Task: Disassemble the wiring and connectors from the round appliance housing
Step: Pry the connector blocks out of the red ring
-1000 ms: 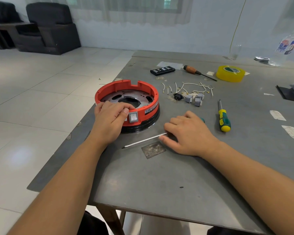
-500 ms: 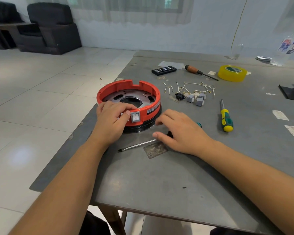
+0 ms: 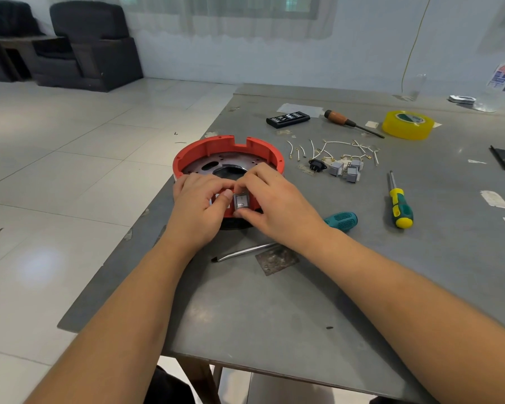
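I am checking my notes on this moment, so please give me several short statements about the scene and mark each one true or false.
1. Both hands are at the grey rocker switch set in the wall of the red round housing. True: the left hand grips the rim beside it and the right hand pinches it.
2. The right hand holds the teal-handled screwdriver. False: it lies on the table beside the right wrist.
3. Removed wires and grey connectors lie on the table, right of the housing. True.
4. The yellow tape roll sits inside the housing. False: it rests at the far side of the table.
5. The green-and-yellow screwdriver lies untouched. True.
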